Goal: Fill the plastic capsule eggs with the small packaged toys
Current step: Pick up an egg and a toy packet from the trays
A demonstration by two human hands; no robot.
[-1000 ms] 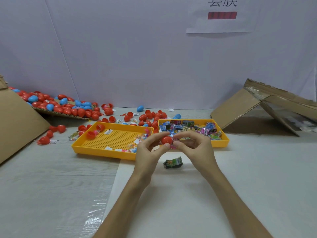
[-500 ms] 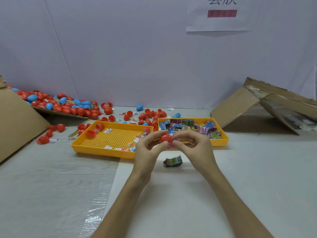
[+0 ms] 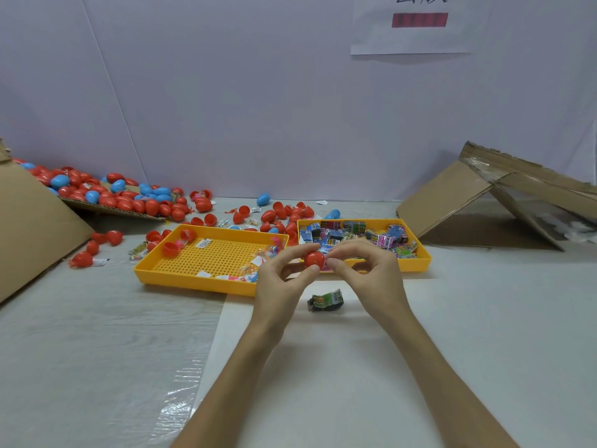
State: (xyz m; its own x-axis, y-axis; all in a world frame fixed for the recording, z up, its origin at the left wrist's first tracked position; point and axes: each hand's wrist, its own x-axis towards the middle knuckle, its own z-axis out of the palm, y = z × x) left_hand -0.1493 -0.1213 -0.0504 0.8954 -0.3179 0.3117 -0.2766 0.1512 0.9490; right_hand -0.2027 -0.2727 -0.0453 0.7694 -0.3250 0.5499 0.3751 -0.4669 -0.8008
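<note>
The left hand (image 3: 279, 282) pinches a small red plastic capsule egg (image 3: 314, 259) between thumb and forefinger, in front of the near rim of the right yellow plastic tray (image 3: 416, 266). The right hand (image 3: 371, 279) pinches the egg's right end, where something pink shows; I cannot tell what it is. Brace the shell firmly, line the parts up squarely and press evenly, so nothing catches in the seam. A dark crumpled packaged toy (image 3: 326, 300) lies on the tabletop (image 3: 452, 318), near the hands.
</note>
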